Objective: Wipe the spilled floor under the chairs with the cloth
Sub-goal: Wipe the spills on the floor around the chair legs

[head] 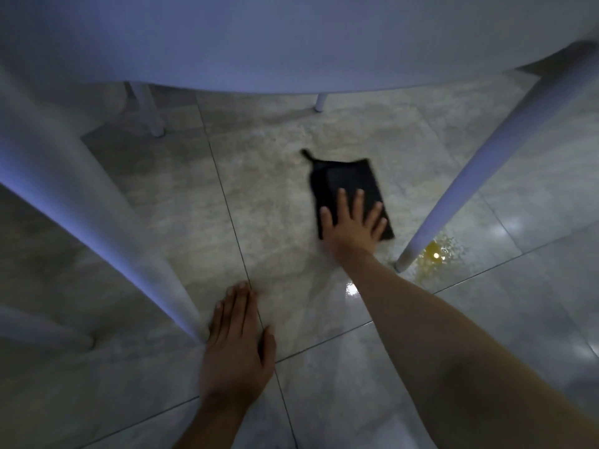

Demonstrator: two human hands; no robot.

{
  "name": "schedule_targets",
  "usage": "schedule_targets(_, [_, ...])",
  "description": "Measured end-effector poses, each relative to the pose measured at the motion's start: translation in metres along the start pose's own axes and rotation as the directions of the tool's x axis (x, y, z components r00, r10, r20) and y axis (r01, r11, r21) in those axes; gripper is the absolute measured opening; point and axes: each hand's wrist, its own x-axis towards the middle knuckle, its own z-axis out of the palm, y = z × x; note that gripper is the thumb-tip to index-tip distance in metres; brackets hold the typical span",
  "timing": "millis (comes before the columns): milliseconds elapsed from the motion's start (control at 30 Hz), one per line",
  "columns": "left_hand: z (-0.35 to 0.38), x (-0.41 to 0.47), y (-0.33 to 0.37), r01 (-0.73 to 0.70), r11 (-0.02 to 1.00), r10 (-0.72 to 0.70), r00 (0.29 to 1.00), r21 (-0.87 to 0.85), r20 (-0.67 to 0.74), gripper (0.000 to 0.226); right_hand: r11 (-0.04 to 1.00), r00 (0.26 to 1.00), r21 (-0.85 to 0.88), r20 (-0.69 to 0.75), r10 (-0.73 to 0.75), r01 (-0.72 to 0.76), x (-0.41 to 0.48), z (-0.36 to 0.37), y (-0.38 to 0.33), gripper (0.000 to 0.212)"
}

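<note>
A folded black cloth lies flat on the grey tiled floor under a white chair seat. My right hand presses down on the cloth's near end, fingers spread. A yellow puddle sits on the tile to the right, at the foot of a white chair leg. My left hand rests flat on the floor, fingers together, beside the foot of another white chair leg.
Two more white legs stand farther back under the seat. A wet smear dulls the tile around the cloth. Light glints on the wet floor near my right forearm.
</note>
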Motion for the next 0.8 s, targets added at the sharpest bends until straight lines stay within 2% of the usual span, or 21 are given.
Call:
schedule_targets(67, [-0.001, 0.000, 0.001, 0.009, 1.000, -0.009, 1.000, -0.001, 0.010, 0.071, 0.987, 0.988, 0.051, -0.003, 0.153, -0.153, -0.011, 0.001, 0.001, 0.066])
schedule_targets(133, [-0.001, 0.000, 0.002, 0.006, 1.000, -0.006, 1.000, 0.003, 0.022, 0.071, 0.987, 0.986, 0.020, -0.044, 0.159, -0.158, -0.035, 0.010, -0.010, 0.065])
schedule_targets(167, [-0.001, 0.000, 0.001, 0.004, 1.000, -0.004, 1.000, 0.003, 0.027, 0.071, 0.994, 0.993, -0.010, -0.053, 0.105, -0.105, -0.050, 0.017, -0.018, 0.064])
schedule_targets(233, [-0.001, 0.000, 0.000, 0.001, 1.000, -0.001, 0.999, 0.001, 0.036, 0.070, 0.993, 0.995, -0.063, -0.024, -0.102, 0.100, -0.080, 0.029, -0.035, 0.064])
schedule_targets(333, [-0.001, 0.000, 0.000, 0.006, 1.000, -0.005, 0.998, -0.010, 0.057, 0.070, 0.885, 0.888, -0.078, 0.067, -0.455, 0.459, -0.114, 0.038, -0.048, 0.063])
schedule_targets(400, [-0.001, 0.001, 0.000, 0.017, 1.000, -0.016, 0.999, -0.015, 0.051, 0.069, 0.830, 0.834, -0.079, 0.062, -0.549, 0.552, -0.112, 0.035, -0.040, 0.063])
schedule_targets(467, [0.000, 0.001, 0.000, 0.014, 1.000, -0.013, 0.999, -0.018, 0.040, 0.069, 0.863, 0.867, -0.097, 0.021, -0.497, 0.497, -0.106, 0.030, -0.022, 0.064])
schedule_targets(567, [-0.002, 0.002, 0.001, 0.008, 1.000, -0.007, 1.000, -0.016, 0.011, 0.069, 0.954, 0.957, -0.091, -0.026, -0.290, 0.286, -0.105, 0.026, 0.005, 0.065])
schedule_targets(633, [-0.001, 0.001, 0.003, 0.006, 1.000, -0.006, 1.000, -0.020, 0.006, 0.069, 0.976, 0.978, -0.093, -0.044, -0.203, 0.199, -0.115, 0.024, 0.022, 0.065])
schedule_targets(700, [-0.001, 0.002, 0.002, 0.003, 1.000, -0.003, 1.000, -0.028, -0.001, 0.069, 0.971, 0.977, -0.116, -0.026, -0.214, 0.209, -0.131, 0.022, 0.041, 0.064])
schedule_targets(800, [-0.002, 0.001, 0.003, 0.003, 1.000, -0.004, 1.000, -0.018, -0.013, 0.069, 0.937, 0.946, -0.136, -0.001, -0.324, 0.321, -0.171, 0.018, 0.085, 0.063])
